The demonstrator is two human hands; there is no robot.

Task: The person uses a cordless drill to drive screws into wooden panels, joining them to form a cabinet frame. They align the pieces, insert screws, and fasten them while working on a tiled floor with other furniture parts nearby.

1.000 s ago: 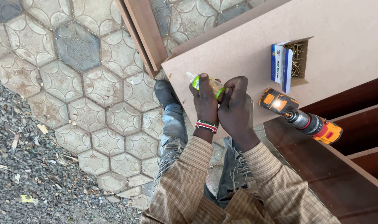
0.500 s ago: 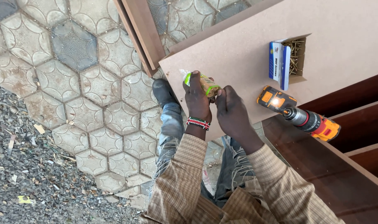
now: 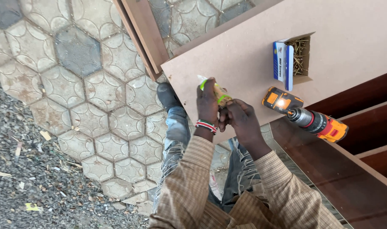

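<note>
Small yellowish bottle with green bands (image 3: 217, 94): mostly covered by left hand (image 3: 208, 104), only top end and part of side show; cap shape unclear. Right hand (image 3: 240, 121): fingertips tucked behind left hand, what they pinch hidden. Pale fibreboard panel (image 3: 337, 38): cut off by top and right edges. Orange-and-black cordless drill (image 3: 306, 114): chuck end blurred, bit too small to tell. Open cardboard box of brass screws (image 3: 296, 57): individual screws indistinct. Dark brown wooden frame (image 3: 354, 178): runs out of bottom-right corner. Person's torso cut by lower edge.

Our left hand (image 3: 208, 101) grips a green-capped glue bottle (image 3: 217, 95); our right hand (image 3: 242, 121) meets it over the board's (image 3: 244, 59) near edge.
</note>
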